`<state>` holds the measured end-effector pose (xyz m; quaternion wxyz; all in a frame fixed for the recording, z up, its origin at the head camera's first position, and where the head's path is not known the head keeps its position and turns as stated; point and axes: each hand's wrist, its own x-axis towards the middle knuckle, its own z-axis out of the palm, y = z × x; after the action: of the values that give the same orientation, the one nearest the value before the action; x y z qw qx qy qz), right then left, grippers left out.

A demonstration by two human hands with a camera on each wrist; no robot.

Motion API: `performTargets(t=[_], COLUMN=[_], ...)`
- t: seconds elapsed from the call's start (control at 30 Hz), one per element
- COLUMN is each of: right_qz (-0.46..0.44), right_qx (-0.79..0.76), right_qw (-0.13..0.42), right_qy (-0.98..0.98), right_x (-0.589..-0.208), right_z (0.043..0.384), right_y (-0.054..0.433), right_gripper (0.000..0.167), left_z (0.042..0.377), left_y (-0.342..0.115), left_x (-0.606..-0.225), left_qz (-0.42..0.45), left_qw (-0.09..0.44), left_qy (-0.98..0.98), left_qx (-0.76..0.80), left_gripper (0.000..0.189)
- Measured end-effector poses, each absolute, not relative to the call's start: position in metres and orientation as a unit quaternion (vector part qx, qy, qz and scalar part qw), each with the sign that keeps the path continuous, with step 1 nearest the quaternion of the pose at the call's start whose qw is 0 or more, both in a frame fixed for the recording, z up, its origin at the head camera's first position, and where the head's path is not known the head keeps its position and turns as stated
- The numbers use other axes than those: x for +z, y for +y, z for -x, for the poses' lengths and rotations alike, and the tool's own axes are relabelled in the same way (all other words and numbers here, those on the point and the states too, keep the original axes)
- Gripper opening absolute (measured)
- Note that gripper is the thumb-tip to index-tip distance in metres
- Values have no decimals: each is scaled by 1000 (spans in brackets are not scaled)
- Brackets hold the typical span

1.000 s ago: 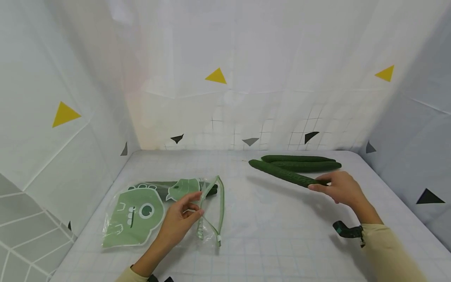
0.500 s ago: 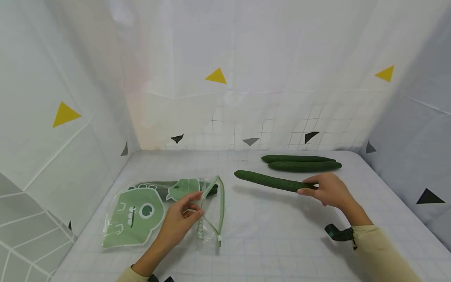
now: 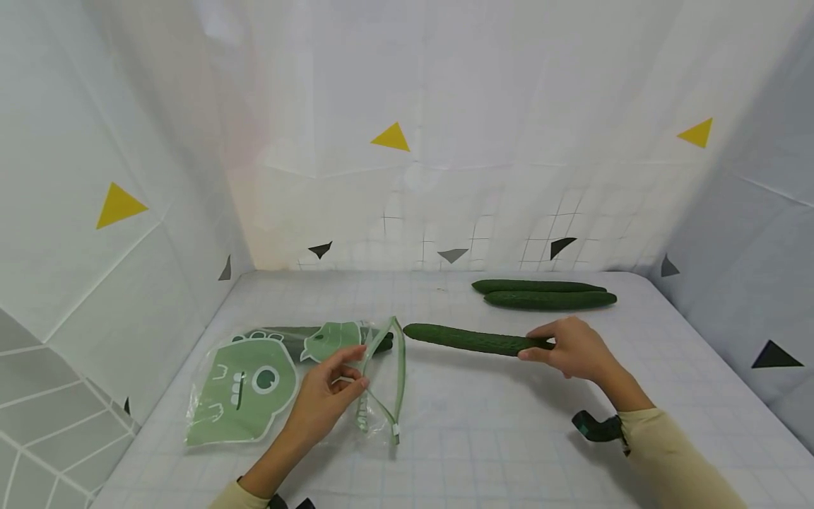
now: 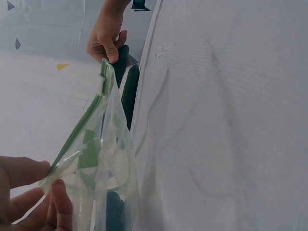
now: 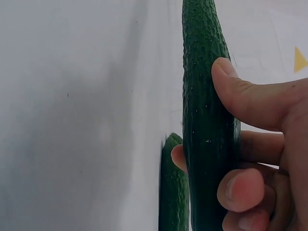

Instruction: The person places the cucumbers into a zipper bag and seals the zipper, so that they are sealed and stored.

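Observation:
My right hand (image 3: 572, 348) grips a long dark green cucumber (image 3: 470, 338) by its right end, thumb on one side and fingers round the other in the right wrist view. The cucumber's far tip overlaps the edge of the bag's mouth in the head view. With thumb and fingertips, my left hand (image 3: 324, 396) pinches the rim of a clear zip bag (image 4: 91, 144) printed with a green cartoon face. The bag's green-edged mouth (image 3: 402, 367) gapes toward the right. Inside the bag lies another cucumber (image 3: 384, 343), partly covered by the print.
Two more cucumbers (image 3: 550, 301) lie side by side at the back right of the white gridded table (image 3: 483, 452). White sheeting (image 3: 521, 106) with yellow and dark triangles stands behind and on both sides.
My right hand has carried its cucumber left and nearer, away from the two at the back, up to the bag's mouth. The left hand and bag have stayed in place.

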<state>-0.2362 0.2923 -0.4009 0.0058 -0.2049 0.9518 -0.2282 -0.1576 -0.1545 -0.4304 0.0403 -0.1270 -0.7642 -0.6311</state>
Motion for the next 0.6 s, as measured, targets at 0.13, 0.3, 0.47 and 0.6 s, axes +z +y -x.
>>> performTargets(t=[0.13, 0.3, 0.47, 0.6], right_qz=[215, 218, 233, 246], right_qx=[-235, -243, -251, -251], right_qw=[6, 14, 10, 3], right_qy=[948, 945, 939, 936], right_x=[-403, -406, -409, -411], right_z=[236, 235, 234, 234], right_y=[285, 275, 263, 256], right_gripper=[56, 54, 52, 52], left_z=[157, 157, 157, 157], left_y=[-154, -154, -153, -153], left_x=[-430, -430, -430, -429], left_qz=[125, 125, 128, 130], left_qw=[41, 43, 45, 45], left_qy=[-765, -765, -765, -764], left_qx=[-631, -631, -630, -630], left_gripper=[52, 52, 52, 52])
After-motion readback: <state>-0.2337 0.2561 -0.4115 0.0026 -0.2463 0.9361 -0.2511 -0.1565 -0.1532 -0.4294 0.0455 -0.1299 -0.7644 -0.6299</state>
